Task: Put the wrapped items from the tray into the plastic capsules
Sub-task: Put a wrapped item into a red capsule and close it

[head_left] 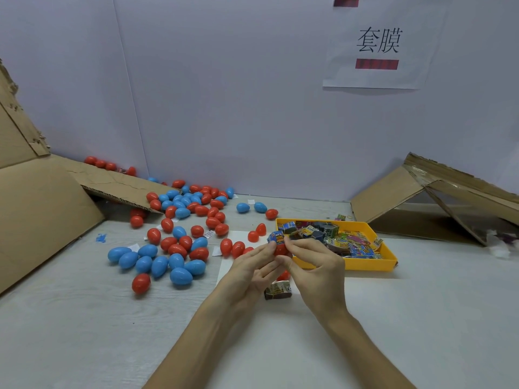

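Left hand (252,265) grips a red capsule half (280,249) while right hand (311,262) pinches a wrapped item (276,238) into it; capping it with a matching half likely follows.

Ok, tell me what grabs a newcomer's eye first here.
The red and blue eggs scattered over the table's left half. Then both hands at centre, left hand and right hand, pressing a wrapped item onto a red capsule, beside the yellow tray of packets.

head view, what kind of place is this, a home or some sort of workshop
Probably a small hand-packing workstation: loose red and blue plastic egg capsules, a yellow plastic tray of printed wrappers, and a printed paper sign on the wall.
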`<control>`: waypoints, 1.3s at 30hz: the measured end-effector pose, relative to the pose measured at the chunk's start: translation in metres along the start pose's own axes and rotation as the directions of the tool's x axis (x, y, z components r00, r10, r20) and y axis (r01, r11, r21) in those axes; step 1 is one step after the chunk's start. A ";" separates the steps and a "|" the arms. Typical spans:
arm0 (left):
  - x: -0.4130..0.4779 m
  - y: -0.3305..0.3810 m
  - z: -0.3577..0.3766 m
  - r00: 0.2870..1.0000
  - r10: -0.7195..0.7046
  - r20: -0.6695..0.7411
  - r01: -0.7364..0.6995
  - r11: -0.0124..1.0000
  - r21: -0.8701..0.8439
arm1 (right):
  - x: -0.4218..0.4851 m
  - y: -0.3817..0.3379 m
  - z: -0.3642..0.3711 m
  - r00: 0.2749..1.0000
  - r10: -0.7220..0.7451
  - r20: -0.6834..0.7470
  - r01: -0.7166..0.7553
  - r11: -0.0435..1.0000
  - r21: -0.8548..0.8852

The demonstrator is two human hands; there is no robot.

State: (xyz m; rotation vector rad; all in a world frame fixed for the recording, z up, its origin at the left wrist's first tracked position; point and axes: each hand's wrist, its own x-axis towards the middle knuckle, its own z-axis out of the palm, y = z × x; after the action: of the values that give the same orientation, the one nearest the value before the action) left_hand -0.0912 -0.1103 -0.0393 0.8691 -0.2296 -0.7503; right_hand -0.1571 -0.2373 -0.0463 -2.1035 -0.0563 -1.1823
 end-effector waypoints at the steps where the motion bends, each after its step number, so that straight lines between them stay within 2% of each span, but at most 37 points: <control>1: 0.000 0.000 0.000 1.000 -0.005 0.003 0.005 1.000 -0.010 | 0.000 0.000 0.000 1.000 -0.004 -0.007 0.004 1.000 -0.001; 9: -0.004 0.001 0.001 0.999 -0.013 0.037 0.014 0.999 -0.034 | 0.002 -0.004 0.000 0.997 0.070 0.011 -0.071 0.997 0.043; 14: -0.007 0.002 0.004 0.996 -0.029 0.089 0.028 1.000 0.012 | 0.002 -0.004 0.000 0.999 0.042 -0.008 -0.042 0.999 0.008; 21: -0.007 0.000 0.006 0.997 0.007 0.073 -0.017 0.990 0.142 | 0.002 -0.003 0.002 0.999 -0.025 0.039 0.024 1.000 0.011; 33: -0.006 -0.001 0.002 0.992 -0.013 0.126 -0.002 0.993 0.119 | 0.001 0.003 0.001 0.999 -0.035 -0.031 0.036 0.999 0.033; 39: -0.006 0.001 0.004 0.988 -0.008 0.154 -0.003 0.997 0.072 | 0.002 -0.003 0.000 0.999 0.019 -0.028 -0.017 0.998 0.057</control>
State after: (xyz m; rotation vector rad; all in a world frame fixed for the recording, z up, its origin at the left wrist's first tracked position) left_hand -0.0965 -0.1084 -0.0356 0.8807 -0.3949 -0.8165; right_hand -0.1571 -0.2356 -0.0428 -2.0330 -0.0571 -1.1864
